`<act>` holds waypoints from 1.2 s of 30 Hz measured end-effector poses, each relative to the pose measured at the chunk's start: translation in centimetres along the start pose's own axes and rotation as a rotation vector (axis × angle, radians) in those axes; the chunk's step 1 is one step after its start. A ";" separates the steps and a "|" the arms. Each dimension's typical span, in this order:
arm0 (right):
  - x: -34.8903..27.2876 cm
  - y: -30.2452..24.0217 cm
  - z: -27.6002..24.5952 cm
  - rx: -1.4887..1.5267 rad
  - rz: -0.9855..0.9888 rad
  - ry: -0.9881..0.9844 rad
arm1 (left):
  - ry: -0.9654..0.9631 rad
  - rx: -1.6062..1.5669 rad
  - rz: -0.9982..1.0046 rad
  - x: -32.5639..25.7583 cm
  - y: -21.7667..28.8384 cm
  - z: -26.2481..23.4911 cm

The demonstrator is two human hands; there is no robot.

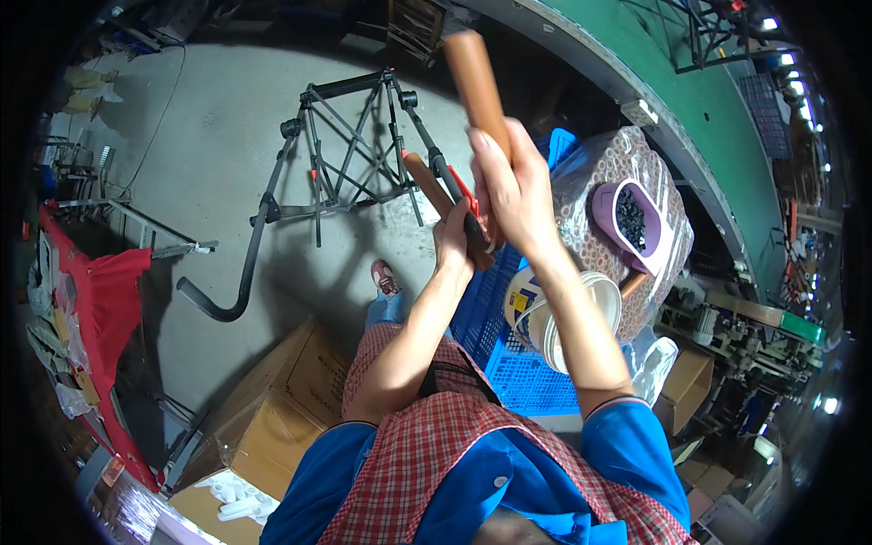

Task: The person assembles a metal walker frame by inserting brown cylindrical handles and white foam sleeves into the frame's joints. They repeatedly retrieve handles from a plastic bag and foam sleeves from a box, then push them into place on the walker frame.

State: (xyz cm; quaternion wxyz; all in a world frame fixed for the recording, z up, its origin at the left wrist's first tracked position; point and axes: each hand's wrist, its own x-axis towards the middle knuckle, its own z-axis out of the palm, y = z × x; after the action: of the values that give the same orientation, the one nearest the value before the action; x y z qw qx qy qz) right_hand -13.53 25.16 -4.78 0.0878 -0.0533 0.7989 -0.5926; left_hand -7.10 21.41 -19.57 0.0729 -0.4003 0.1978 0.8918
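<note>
Right hand point(520, 198) grips smooth orange-brown tube point(478, 91); left hand's point(450, 243) fingers curl round darker brown tube point(430, 183), beside black bar point(440, 170).

We saw smooth, softly sheened brown tubes point(477, 86), a dark metal-looking frame point(347, 85), glossy clear plastic wrap point(581, 182), a blue plastic crate point(527, 381), a matt cardboard box point(286, 400) and creased red cloth point(109, 300).
</note>
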 end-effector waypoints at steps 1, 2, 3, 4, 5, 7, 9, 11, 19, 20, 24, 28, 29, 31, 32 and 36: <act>-2.0 0.4 0.3 -0.007 0.052 0.097 | -0.036 0.067 0.019 -0.1 0.0 -0.5; -5.1 3.0 1.4 -0.015 0.056 0.266 | -0.075 0.133 0.043 -0.2 -0.1 -0.8; -8.4 9.6 2.8 -0.039 -0.161 0.465 | -0.048 0.247 -0.044 -1.3 0.5 0.0; -8.9 10.5 2.6 -0.130 -0.429 0.405 | 0.085 0.278 -0.037 -1.0 -0.1 -0.3; -10.8 12.1 2.7 0.030 -0.246 0.360 | 0.061 0.338 -0.015 -1.1 0.2 0.2; -10.3 11.9 2.5 -0.137 -0.252 0.286 | 0.024 0.735 0.000 0.0 2.7 -1.7; -9.1 11.3 1.6 -0.229 -0.272 0.232 | -0.223 1.068 0.040 -0.6 8.1 0.5; -9.8 9.0 0.1 -0.338 -0.261 0.238 | -0.240 1.165 0.353 -1.3 11.9 3.9; -10.4 8.1 0.6 1.664 0.691 0.137 | -0.619 0.627 -0.046 -8.3 10.5 9.1; -9.7 8.6 1.4 1.709 0.637 0.220 | -0.645 0.564 -0.035 -8.1 10.2 8.5; -8.2 12.5 2.8 1.747 0.664 0.046 | -0.505 0.487 -0.039 -7.6 10.0 7.7; -7.7 11.1 3.0 1.586 0.567 -0.088 | -0.492 0.504 -0.146 -8.0 9.9 6.2; -8.1 14.5 3.4 1.522 0.761 0.000 | -0.526 0.514 -0.184 -7.8 10.0 6.1; -7.0 11.2 2.1 1.276 0.858 0.027 | -0.573 0.557 -0.199 -7.4 10.4 6.7; -6.9 11.1 1.6 1.202 0.803 -0.018 | -0.602 0.542 -0.241 -6.9 10.4 6.5; -6.8 11.6 1.7 1.211 0.787 -0.004 | -0.705 0.490 -0.322 -5.4 10.0 5.9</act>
State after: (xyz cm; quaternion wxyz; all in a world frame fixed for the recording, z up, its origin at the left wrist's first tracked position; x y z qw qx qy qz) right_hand -6.35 28.25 -15.82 0.3104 0.2954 0.2900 -0.8557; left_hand -10.46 14.85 -9.07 0.3659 -0.0691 0.3014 0.8778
